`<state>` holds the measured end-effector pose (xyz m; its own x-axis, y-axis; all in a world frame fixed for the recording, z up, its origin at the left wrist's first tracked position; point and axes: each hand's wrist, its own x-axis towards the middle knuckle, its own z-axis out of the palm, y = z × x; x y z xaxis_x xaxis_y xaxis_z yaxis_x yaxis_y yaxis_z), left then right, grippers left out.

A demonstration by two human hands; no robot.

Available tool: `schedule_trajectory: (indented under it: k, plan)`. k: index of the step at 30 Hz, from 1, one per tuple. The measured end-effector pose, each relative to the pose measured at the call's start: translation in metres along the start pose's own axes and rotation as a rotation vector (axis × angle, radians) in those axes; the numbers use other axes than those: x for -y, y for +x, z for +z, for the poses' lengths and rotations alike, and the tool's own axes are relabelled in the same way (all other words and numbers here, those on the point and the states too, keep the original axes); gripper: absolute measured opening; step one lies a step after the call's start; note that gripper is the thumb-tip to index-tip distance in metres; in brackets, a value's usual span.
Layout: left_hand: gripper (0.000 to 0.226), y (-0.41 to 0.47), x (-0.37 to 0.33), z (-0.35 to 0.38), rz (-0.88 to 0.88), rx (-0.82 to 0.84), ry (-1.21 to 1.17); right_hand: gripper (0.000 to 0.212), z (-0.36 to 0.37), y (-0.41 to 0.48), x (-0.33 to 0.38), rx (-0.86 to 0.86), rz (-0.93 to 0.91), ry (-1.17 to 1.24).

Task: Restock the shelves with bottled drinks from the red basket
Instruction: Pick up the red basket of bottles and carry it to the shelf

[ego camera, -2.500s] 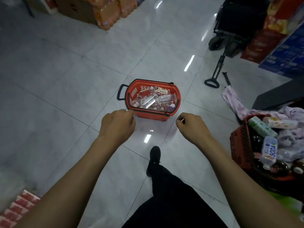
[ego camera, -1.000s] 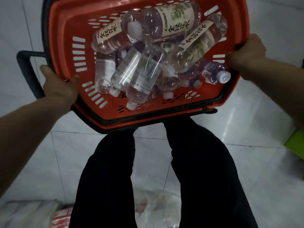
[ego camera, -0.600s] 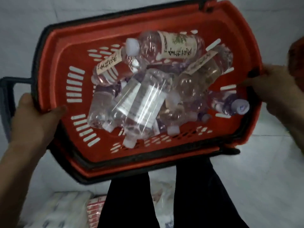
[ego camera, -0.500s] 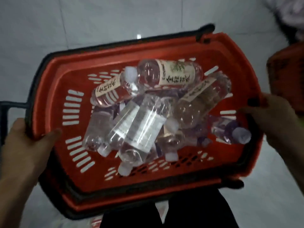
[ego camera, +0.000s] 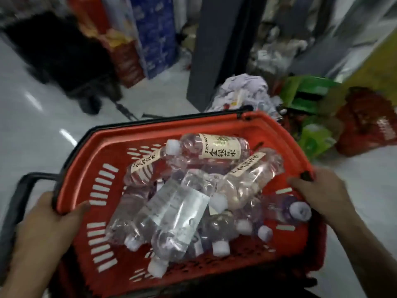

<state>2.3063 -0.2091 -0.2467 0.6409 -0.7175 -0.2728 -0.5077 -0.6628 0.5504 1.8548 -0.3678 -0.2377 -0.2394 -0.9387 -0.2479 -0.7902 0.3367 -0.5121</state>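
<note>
I hold the red basket [ego camera: 129,136] off the floor in front of me. My left hand [ego camera: 46,224] grips its left rim, thumb inside the wall. On the opposite rim, my right hand [ego camera: 320,194] is clamped over the edge. Several clear bottled drinks [ego camera: 178,209] lie piled inside, some with cream labels bearing black characters [ego camera: 221,147], most with white caps. A black pull handle [ego camera: 19,190] sticks out at the basket's left side.
Ahead stands a dark grey shelf end panel [ego camera: 217,48]. Blue and red stacked cartons [ego camera: 150,33] are to its left, with a black trolley [ego camera: 64,54] beyond. A second red basket [ego camera: 365,123], green packs [ego camera: 309,95] and crumpled cloth [ego camera: 242,91] lie on the floor at right.
My hands took hold of the basket's sides and lifted it from the floor. My view has since swung up from my legs toward the shelf end and cartons.
</note>
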Motion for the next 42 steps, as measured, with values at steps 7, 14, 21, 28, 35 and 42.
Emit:
schedule_trajectory:
  k: [7,14,21,28,35,42]
  plan:
    - [0.071,0.031,-0.141,0.084,0.41,0.175,0.176,0.018,-0.018,-0.048,-0.131,-0.236,0.375,0.137]
    - [0.04,0.003,-0.323,0.211,0.778,0.385,0.198,0.025,-0.059,-0.079,-0.244,-0.503,0.708,0.257]
    - [0.054,-0.088,-0.524,0.391,1.127,0.601,0.326,0.021,-0.12,-0.05,-0.376,-0.653,1.064,0.364]
    - [0.041,-0.185,-0.677,0.543,1.285,0.7,0.488,0.023,-0.178,-0.026,-0.457,-0.722,1.313,0.482]
    - [0.045,-0.301,-0.803,0.663,1.442,0.823,0.598,0.023,-0.237,0.018,-0.522,-0.822,1.571,0.589]
    - [0.045,-0.448,-0.934,0.787,1.683,0.986,0.512,0.026,-0.31,0.066,-0.61,-1.072,1.733,0.651]
